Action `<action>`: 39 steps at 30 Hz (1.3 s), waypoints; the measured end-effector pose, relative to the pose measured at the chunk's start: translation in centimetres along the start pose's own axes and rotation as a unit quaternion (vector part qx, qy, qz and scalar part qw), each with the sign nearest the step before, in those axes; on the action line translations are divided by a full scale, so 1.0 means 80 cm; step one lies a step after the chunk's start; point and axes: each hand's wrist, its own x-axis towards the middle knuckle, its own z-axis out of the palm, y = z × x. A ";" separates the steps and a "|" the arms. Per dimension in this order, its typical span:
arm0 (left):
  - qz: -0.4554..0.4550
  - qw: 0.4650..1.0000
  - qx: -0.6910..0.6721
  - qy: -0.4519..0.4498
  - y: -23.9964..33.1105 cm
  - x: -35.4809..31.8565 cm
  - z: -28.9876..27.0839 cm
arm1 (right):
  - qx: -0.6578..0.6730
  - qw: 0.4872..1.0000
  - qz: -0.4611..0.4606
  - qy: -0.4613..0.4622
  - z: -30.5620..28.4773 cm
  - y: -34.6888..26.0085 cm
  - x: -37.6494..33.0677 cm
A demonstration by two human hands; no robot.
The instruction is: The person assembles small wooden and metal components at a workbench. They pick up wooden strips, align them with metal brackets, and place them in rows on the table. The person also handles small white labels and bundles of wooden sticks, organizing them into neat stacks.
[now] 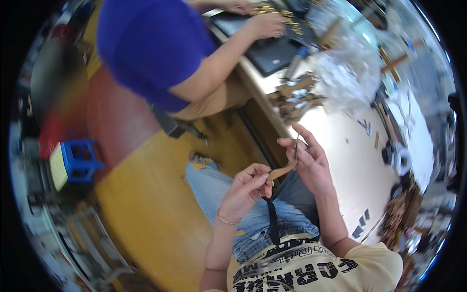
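My left hand [247,189] pinches one end of a short tan strip [282,171], which looks like leather, between thumb and fingers. The strip curves up to my right hand [313,163], where its other end meets the fingertips. A thin, dark metal tool [296,146] stands upright between the right thumb and fingers, its kind too small to make out. The right index finger is stretched upward. Both hands are held above my lap, beside the table edge.
A white table [340,160] runs along my right, with tan scraps [294,100], clear plastic bags [348,73], a tape roll [402,159] and small dark pieces [361,224]. Ahead, a co-worker in purple [151,48] handles gold-coloured parts [292,24]. A blue stool [80,160] stands left.
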 end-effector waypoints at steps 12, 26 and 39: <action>-0.260 0.961 -0.093 0.028 -0.109 0.136 0.099 | -0.014 0.912 -0.096 0.398 -0.138 -0.082 -0.143; -0.405 0.909 0.063 0.073 -0.199 0.205 0.119 | 0.074 0.846 -0.100 0.518 -0.220 -0.058 -0.223; 0.040 0.478 0.874 -0.072 -0.237 0.202 0.142 | -0.254 0.832 -0.123 0.478 -0.242 -0.010 -0.292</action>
